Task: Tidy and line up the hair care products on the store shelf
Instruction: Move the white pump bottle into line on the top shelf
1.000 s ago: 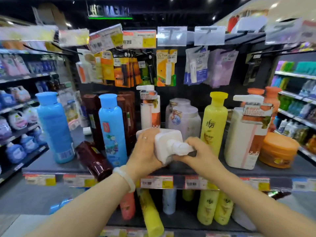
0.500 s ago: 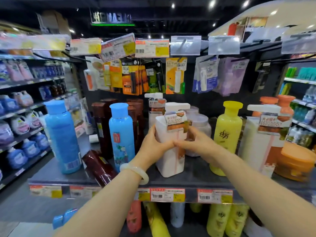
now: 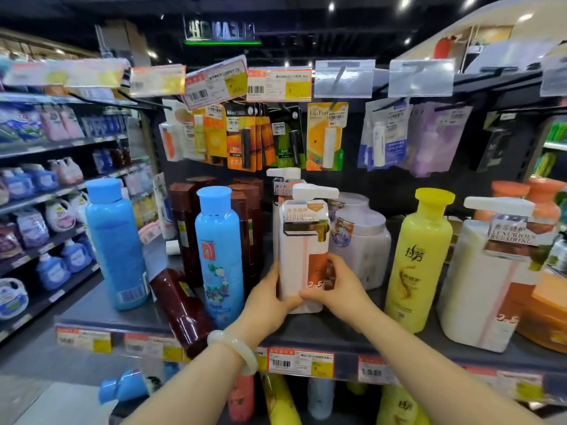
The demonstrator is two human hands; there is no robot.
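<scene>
Standing upright on the shelf (image 3: pixel 322 334), near its front edge: white pump bottle (image 3: pixel 302 253), pump head turned right, label facing outward. Being held low on the body from both sides. Left hand (image 3: pixel 267 297) curling round the lower left side; right hand (image 3: pixel 339 285) curling round the lower right, fingers (image 3: pixel 329 269) lying across the brown part of the label. Both grips closing on the bottle, neither spread. Bottle base appearing to rest on the shelf, though the contact line is partly hidden by the hands.

Sitting directly behind: a second white pump bottle (image 3: pixel 283 179), mostly hidden, forming the start of a row.

Progress, as a judgement: partly done. Remaining: dark brown bottle (image 3: pixel 181 308) lying tipped over toward the shelf's front edge, leaning beside the blue floral bottle (image 3: pixel 219 256); a larger blue bottle (image 3: pixel 116 243) standing apart to the left. Standing upright to the right: yellow bottle (image 3: pixel 418 262) and large white pump bottle (image 3: pixel 491 271), spacing uneven. More bottles lying on their sides on the lower shelf (image 3: pixel 288 400), needing attention too.
</scene>
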